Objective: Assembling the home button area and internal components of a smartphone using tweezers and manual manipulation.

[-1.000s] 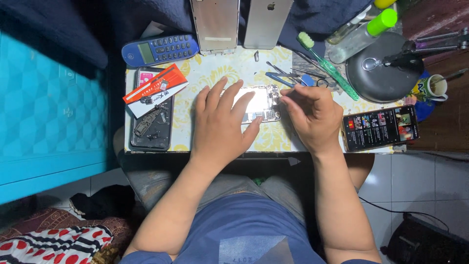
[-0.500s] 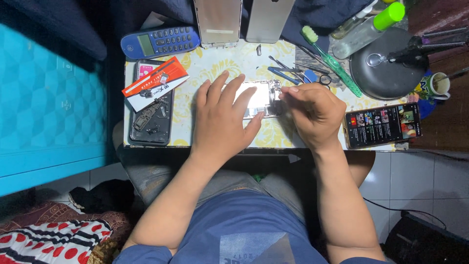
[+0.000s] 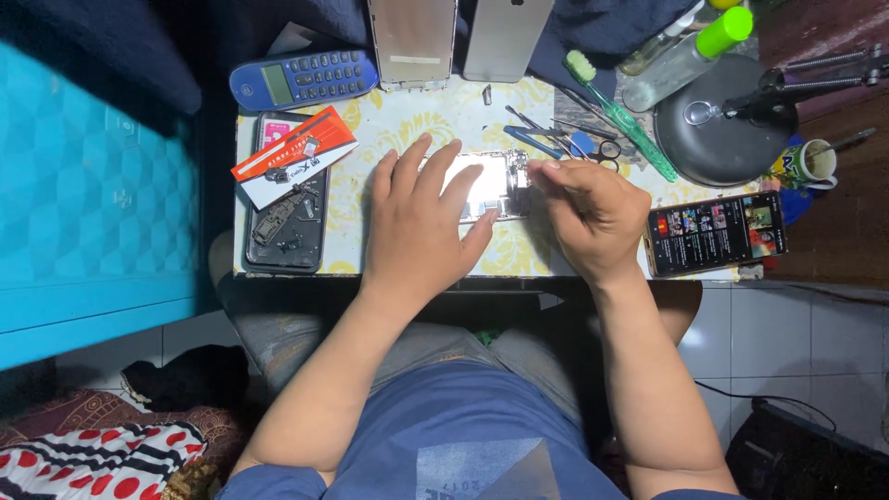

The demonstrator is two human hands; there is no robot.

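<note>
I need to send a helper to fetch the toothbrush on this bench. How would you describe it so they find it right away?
Start at the round black lamp base at the small table's far right corner. Just beside it, on the side toward the tweezers, the toothbrush lies slanted. It is the only long translucent green stick there, with a pale bristle head pointing away from the person.

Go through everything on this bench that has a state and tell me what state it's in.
Opened phone: back off, lying flat, brightly lit.
Left hand: flat, pressing on it.
Right hand: fingertips pinched at its edge.
Phone on the right: screen lit.
Blue handset: screen dark.
Green-capped bottle: capped, lying down.
</note>
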